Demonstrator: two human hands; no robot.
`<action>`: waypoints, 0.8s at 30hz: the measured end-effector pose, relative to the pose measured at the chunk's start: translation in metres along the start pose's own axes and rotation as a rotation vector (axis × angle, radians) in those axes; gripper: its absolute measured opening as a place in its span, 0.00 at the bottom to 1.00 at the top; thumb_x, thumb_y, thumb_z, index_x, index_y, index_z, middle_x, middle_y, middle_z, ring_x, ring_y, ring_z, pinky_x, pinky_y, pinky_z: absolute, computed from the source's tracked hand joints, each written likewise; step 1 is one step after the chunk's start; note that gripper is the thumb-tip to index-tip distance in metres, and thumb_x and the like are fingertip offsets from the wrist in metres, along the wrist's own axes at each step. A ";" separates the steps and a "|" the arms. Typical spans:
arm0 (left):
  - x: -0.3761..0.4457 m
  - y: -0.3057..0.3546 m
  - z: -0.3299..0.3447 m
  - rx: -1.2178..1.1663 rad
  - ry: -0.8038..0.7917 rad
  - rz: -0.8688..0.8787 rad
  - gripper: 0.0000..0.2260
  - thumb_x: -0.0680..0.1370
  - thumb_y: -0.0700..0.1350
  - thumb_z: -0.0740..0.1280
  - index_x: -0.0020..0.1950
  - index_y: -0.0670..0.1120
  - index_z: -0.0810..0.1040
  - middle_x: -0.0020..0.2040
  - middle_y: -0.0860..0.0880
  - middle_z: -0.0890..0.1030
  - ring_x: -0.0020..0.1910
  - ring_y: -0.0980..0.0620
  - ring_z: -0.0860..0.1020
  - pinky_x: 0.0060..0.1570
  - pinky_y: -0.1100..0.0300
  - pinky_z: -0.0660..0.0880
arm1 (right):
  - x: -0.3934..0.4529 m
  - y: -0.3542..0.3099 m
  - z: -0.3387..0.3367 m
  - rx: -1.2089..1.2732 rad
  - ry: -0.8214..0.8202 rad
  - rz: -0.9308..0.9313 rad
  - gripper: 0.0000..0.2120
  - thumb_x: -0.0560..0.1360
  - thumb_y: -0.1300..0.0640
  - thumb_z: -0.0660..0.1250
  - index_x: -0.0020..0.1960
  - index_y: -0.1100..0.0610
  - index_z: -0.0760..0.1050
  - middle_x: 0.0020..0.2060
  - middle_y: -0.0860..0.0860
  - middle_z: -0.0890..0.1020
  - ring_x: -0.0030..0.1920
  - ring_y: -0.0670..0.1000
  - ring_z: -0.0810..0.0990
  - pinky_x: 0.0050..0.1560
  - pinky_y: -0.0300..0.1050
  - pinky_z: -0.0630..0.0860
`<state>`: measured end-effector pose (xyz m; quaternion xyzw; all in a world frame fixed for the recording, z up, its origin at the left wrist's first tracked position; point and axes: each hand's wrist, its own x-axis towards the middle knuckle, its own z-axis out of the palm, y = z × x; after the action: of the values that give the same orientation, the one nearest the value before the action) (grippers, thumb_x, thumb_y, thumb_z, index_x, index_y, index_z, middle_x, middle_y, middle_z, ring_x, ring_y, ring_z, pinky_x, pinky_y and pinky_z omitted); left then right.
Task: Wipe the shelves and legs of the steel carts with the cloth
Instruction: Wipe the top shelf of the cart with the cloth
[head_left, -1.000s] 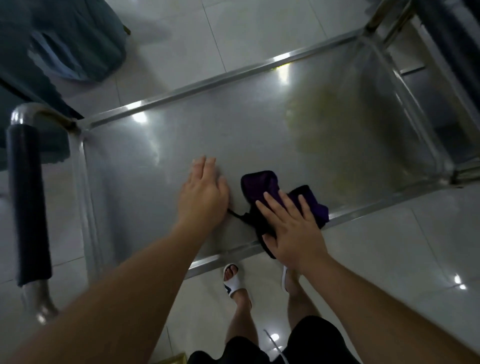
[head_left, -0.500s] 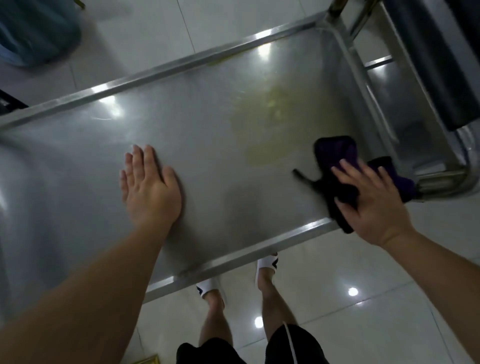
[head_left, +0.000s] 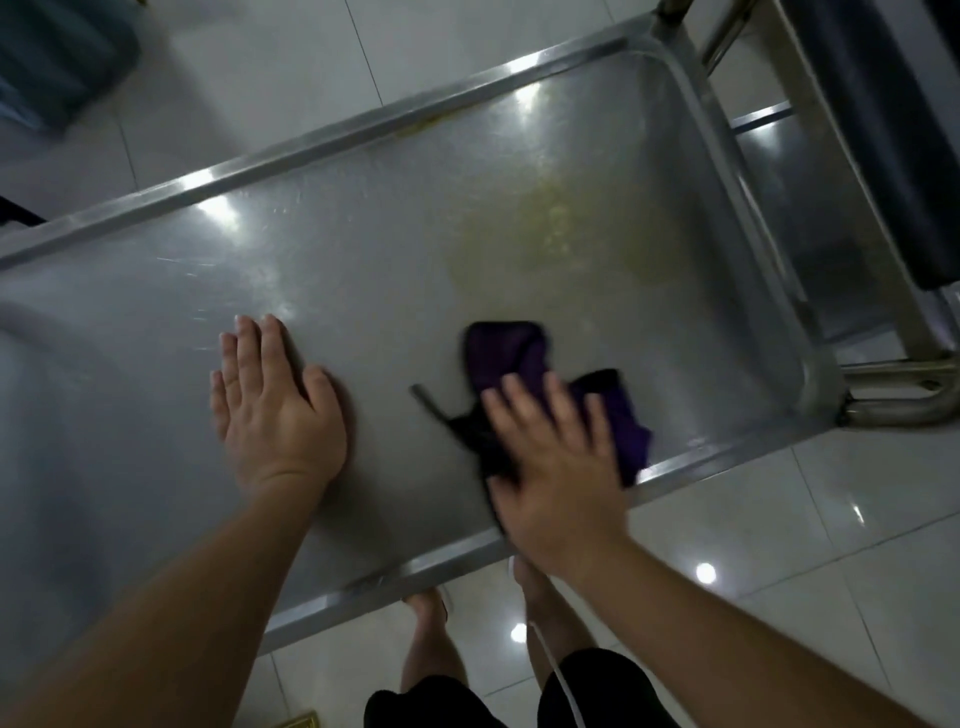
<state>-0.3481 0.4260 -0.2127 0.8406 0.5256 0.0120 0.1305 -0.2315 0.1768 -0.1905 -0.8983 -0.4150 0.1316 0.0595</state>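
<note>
The steel cart's top shelf (head_left: 363, 291) is a flat, brushed-metal tray with a low raised rim, running from the left edge across to the far right, its long sides slanting up toward the right. Ceiling lights glare on its surface, and a yellowish, smeared stain (head_left: 561, 234) spreads over its right part, toward the far rim. The shelf's right corner is rounded, and a steel tube frame (head_left: 904, 395) joins it there.

The cloth (head_left: 519, 358) is dark purple with black parts, crumpled and lying flat on the shelf at the near right, just beside the near rim. A thin black strip sticks out from it to the left. The stain lies just beyond it.
</note>
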 end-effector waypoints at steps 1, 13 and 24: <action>0.000 0.000 -0.001 0.001 0.002 -0.003 0.31 0.83 0.57 0.50 0.87 0.53 0.50 0.87 0.52 0.49 0.85 0.55 0.45 0.83 0.51 0.41 | 0.006 -0.013 0.004 -0.008 -0.020 -0.108 0.38 0.75 0.39 0.62 0.83 0.43 0.57 0.83 0.43 0.58 0.84 0.55 0.53 0.80 0.66 0.51; -0.001 0.005 -0.004 -0.007 0.013 -0.005 0.32 0.83 0.55 0.52 0.87 0.51 0.54 0.87 0.50 0.53 0.86 0.51 0.48 0.83 0.51 0.43 | 0.124 0.154 -0.048 -0.023 0.170 0.183 0.30 0.79 0.42 0.58 0.81 0.46 0.62 0.80 0.47 0.66 0.80 0.56 0.62 0.79 0.65 0.53; -0.001 0.002 -0.003 -0.001 0.013 -0.003 0.33 0.81 0.55 0.53 0.87 0.51 0.55 0.87 0.50 0.53 0.86 0.52 0.49 0.83 0.51 0.44 | 0.102 -0.044 -0.002 -0.005 0.131 0.089 0.35 0.77 0.40 0.60 0.83 0.46 0.61 0.81 0.45 0.63 0.82 0.57 0.59 0.80 0.66 0.49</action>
<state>-0.3475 0.4247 -0.2090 0.8395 0.5278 0.0176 0.1275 -0.1995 0.2833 -0.1980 -0.9226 -0.3704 0.0739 0.0785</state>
